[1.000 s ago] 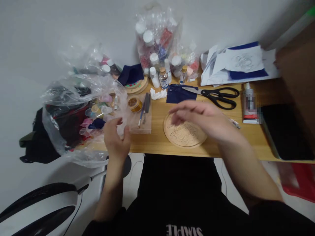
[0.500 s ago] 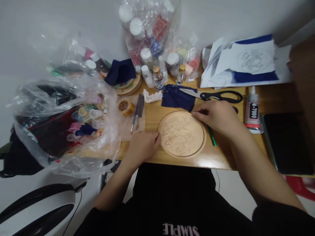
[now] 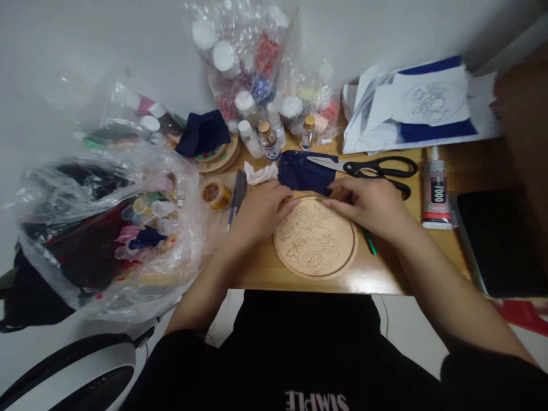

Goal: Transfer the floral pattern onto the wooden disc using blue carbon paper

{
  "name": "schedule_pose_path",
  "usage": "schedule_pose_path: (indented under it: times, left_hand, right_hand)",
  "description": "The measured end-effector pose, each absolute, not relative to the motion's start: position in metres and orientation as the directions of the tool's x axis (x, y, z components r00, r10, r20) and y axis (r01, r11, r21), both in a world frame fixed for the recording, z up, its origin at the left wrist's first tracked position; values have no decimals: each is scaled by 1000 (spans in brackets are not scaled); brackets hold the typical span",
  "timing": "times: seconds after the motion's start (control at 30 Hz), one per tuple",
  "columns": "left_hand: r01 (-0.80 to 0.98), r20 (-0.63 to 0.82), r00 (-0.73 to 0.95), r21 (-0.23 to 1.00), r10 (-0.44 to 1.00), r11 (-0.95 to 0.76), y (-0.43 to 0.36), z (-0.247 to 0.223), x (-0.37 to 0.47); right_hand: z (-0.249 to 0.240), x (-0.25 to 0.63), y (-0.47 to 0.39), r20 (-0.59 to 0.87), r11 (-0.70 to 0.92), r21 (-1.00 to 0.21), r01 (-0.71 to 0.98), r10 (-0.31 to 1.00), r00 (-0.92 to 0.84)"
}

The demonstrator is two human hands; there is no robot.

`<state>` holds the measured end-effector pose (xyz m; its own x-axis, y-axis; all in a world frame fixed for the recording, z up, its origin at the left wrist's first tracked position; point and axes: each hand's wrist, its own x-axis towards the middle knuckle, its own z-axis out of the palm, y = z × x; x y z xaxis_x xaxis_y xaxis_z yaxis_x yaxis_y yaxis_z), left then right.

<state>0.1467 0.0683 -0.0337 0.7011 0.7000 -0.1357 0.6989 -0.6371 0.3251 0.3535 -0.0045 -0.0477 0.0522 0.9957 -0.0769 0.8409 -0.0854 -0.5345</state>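
A round wooden plate [image 3: 317,245] with a raised rim lies on the table, a flower pattern drawn in dark lines on its face. My left hand [image 3: 266,210] grips its upper left rim, thumb over the edge and fingers beyond it. At the upper right rim, my right hand [image 3: 366,205] pinches the edge the same way. Its fingers also reach the near corner of a dark blue cloth [image 3: 306,177]. Black-handled scissors [image 3: 363,166] lie partly on that cloth, just beyond my right hand. A green pen-like stick [image 3: 369,242] shows beside the plate.
Left are a spool of golden thread [image 3: 215,194], a dark pen-like tool [image 3: 238,191] and an open plastic bag [image 3: 180,251] of small containers. Small bottles [image 3: 269,141] and crumpled tissue [image 3: 260,173] stand behind. Right are a glue tube [image 3: 435,191], a black tablet [image 3: 500,245] and papers [image 3: 432,94].
My left hand has moved from the plate's left side up to its upper left rim. My right hand has shifted slightly left along the far rim. The camera view has shifted slightly.
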Motion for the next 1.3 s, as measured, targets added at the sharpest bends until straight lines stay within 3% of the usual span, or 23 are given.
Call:
schedule_pose_path:
  times: [0.07,0.17,0.33,0.5,0.7,0.83,1.0,1.13,1.2,1.3]
  left_hand:
    - [576,-58,799,360,598,-734,77,-43,150]
    - [473,39,855,351,518,-808,83,-59,149]
    - [462,153,833,337,532,-820,81,-75,142]
    - [501,131,816,326,564,-801,79,-74,139]
    - [549,27,817,268,575,-792,70,-64,140]
    - [571,-14,811,233,584,-787,64,-58,141]
    - [565,17,810,248,587,-787,63,-59,138]
    - [548,58,817,232,574,-804,63,-64,136]
    - [533,72,825,227,560,-815,63,-67,137]
    - [524,93,827,233,555,-819,61,-70,139]
  right_hand:
    - [-47,353,-5,18,-55,-595,802,996,82]
    - [-47,356,-4,130,-38,-589,807,981,141]
    - [-56,361,-3,175,-77,-642,762,954,244]
    - [-65,363,-1,237,10,-702,712,946,221]
    - [-63,364,1,95,-144,-725,674,948,305]
    - [-60,366,3,82,-190,-735,651,928,364]
    - [-54,361,7,21,-311,-722,619,883,468]
    - [-44,357,6,11,-320,-803,502,835,551]
    - [-33,358,5,2,-362,-759,540,829,559]
    - [-8,355,6,15,-414,-501,760,874,487]
